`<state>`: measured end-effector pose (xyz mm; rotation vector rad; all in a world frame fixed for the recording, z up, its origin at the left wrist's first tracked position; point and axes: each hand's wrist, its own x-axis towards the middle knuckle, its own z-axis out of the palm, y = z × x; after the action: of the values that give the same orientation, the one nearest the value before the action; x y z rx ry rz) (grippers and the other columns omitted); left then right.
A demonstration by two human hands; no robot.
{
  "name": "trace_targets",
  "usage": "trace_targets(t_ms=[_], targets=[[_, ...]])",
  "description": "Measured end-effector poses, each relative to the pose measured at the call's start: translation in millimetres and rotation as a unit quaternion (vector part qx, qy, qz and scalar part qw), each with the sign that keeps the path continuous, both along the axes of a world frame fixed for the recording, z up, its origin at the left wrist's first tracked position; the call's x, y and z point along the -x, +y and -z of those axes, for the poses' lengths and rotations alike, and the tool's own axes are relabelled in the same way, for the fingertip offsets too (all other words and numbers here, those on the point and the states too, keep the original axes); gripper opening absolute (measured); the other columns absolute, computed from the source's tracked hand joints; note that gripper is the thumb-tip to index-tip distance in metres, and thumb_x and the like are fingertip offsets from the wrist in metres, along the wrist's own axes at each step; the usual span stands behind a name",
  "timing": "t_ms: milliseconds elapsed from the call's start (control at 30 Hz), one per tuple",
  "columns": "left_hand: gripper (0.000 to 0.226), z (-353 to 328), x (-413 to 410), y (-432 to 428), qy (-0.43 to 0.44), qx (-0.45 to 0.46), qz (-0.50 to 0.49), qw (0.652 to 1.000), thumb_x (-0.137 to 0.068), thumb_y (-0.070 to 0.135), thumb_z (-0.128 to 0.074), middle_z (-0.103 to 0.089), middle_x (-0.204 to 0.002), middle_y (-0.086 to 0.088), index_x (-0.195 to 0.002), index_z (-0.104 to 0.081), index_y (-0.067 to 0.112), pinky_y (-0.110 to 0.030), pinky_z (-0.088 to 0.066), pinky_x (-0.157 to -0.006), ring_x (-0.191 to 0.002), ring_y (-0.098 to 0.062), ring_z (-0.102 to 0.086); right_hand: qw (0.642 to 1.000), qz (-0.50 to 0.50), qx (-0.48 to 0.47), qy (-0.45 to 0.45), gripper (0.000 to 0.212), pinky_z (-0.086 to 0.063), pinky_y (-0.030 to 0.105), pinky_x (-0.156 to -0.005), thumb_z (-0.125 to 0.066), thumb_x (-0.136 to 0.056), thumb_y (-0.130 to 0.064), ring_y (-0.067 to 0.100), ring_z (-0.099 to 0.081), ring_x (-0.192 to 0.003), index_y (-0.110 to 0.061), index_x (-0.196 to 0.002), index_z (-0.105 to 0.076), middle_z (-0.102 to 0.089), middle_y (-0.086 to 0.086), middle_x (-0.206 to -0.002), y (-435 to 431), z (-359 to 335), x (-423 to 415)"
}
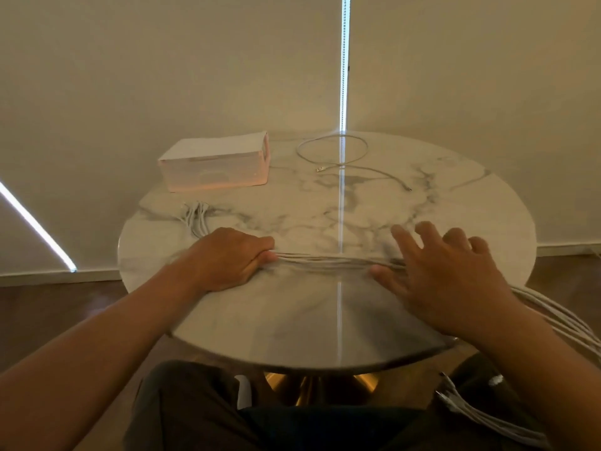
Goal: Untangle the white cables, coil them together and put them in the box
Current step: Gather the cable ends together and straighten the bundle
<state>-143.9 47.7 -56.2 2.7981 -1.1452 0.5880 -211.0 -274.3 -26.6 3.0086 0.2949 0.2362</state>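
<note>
A bundle of several white cables [328, 259] lies stretched across the round marble table [325, 327]. My left hand [227, 258] grips the bundle near its left part, and the plug ends fan out behind that hand towards the box. My right hand [445, 271] hovers over the bundle with its fingers spread and its thumb beside the cables. Past my right hand the cables drop over the table's right edge and trail down onto my lap. One separate white cable [335, 157] lies in a loose loop at the back. The white box [216, 166] stands at the back left.
A wall and closed blinds stand just behind the table. A bright strip of light runs down the wall and reflects across the tabletop. My knees are under the near edge, above the gold table base [312, 382]. Dark wooden floor lies on both sides.
</note>
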Motion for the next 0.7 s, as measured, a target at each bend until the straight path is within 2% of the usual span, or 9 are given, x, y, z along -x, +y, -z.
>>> trace_targets(t_ms=[100, 233, 300, 400, 500, 533, 600, 633, 700], targets=[[0.038, 0, 3, -12, 0.01, -0.002, 0.01, 1.0, -0.097, 0.06, -0.009, -0.061, -0.069, 0.0, -0.079, -0.029, 0.034, -0.029, -0.035, -0.055, -0.06, -0.028, -0.059, 0.989, -0.122, -0.058, 0.064, 0.063, -0.041, 0.042, -0.097, -0.022, -0.091, -0.069, 0.026, -0.046, -0.116, -0.024, -0.13, -0.043, -0.048, 0.002, -0.128, 47, -4, -22], [0.055, -4, 9, -17, 0.009, 0.014, -0.008, 1.0, -0.098, 0.06, -0.009, -0.062, -0.074, 0.001, -0.082, -0.047, 0.024, -0.029, -0.039, -0.056, -0.064, -0.023, -0.058, 0.965, -0.213, -0.092, 0.12, 0.022, -0.036, 0.032, -0.073, -0.039, -0.101, -0.041, 0.023, -0.051, -0.09, -0.021, -0.098, -0.046, -0.05, 0.002, -0.097, 97, 4, -38], [0.057, -3, 10, -17, 0.023, 0.028, -0.018, 0.999, -0.099, 0.058, -0.015, -0.062, -0.081, 0.001, -0.088, -0.055, 0.019, -0.034, -0.045, -0.064, -0.072, -0.021, -0.057, 0.97, -0.204, -0.077, 0.103, 0.02, -0.038, 0.035, -0.068, -0.034, -0.103, -0.04, 0.023, -0.047, -0.076, -0.022, -0.099, -0.042, -0.054, 0.005, -0.096, 101, 8, -39], [0.033, -2, 14, -19, -0.028, 0.075, -0.066, 0.995, -0.098, 0.041, -0.043, -0.059, -0.095, -0.002, -0.1, -0.06, 0.013, -0.032, -0.042, -0.08, -0.089, -0.019, -0.051, 0.978, -0.187, -0.062, 0.075, 0.021, -0.036, 0.035, -0.064, -0.028, -0.104, -0.04, 0.017, -0.039, -0.064, -0.024, -0.094, -0.036, -0.042, -0.003, -0.077, 101, 11, -39], [0.023, -12, 30, -19, -0.087, 0.237, -0.177, 0.951, -0.094, 0.029, -0.054, -0.055, -0.076, 0.0, -0.078, -0.057, 0.012, -0.03, -0.039, -0.065, -0.072, -0.015, -0.048, 0.978, -0.171, -0.098, 0.068, 0.025, -0.035, 0.034, -0.062, -0.026, -0.105, -0.042, 0.013, -0.035, -0.057, -0.023, -0.09, -0.034, -0.033, -0.006, -0.069, 102, 10, -42], [0.035, -18, 36, -20, -0.059, 0.29, -0.229, 0.927, -0.096, 0.031, -0.053, -0.052, -0.063, 0.001, -0.067, -0.053, 0.011, -0.032, -0.038, -0.059, -0.062, -0.015, -0.046, 0.978, -0.165, -0.109, 0.066, 0.026, -0.035, 0.034, -0.061, -0.026, -0.105, -0.041, 0.012, -0.034, -0.056, -0.022, -0.089, -0.035, -0.034, -0.006, -0.069, 102, 8, -43], [0.057, -31, 45, -25, 0.139, 0.387, -0.327, 0.851, -0.097, 0.047, -0.048, -0.056, -0.053, -0.008, -0.062, -0.058, 0.004, -0.032, -0.041, -0.054, -0.051, -0.021, -0.051, 0.978, -0.157, -0.124, 0.065, 0.027, -0.035, 0.035, -0.06, -0.028, -0.105, -0.04, 0.011, -0.034, -0.057, -0.021, -0.088, -0.036, -0.036, -0.005, -0.069, 101, 3, -45], [0.061, -36, 48, -28, 0.285, 0.457, -0.34, 0.771, -0.097, 0.054, -0.045, -0.062, -0.058, -0.012, -0.072, -0.065, 0.001, -0.031, -0.046, -0.055, -0.053, -0.022, -0.056, 0.978, -0.152, -0.129, 0.065, 0.027, -0.034, 0.035, -0.06, -0.028, -0.105, -0.04, 0.011, -0.035, -0.057, -0.021, -0.088, -0.037, -0.036, -0.005, -0.069, 102, 1, -45], [0.068, -41, 50, -37, 0.509, 0.594, -0.263, 0.565, -0.093, 0.062, -0.042, -0.072, -0.087, -0.02, -0.106, -0.062, -0.002, -0.038, -0.057, -0.07, -0.077, -0.028, -0.068, 0.978, -0.151, -0.134, 0.057, 0.026, -0.034, 0.035, -0.059, -0.029, -0.104, -0.039, 0.013, -0.038, -0.058, -0.021, -0.088, -0.038, -0.037, -0.004, -0.07, 102, -1, -43]])
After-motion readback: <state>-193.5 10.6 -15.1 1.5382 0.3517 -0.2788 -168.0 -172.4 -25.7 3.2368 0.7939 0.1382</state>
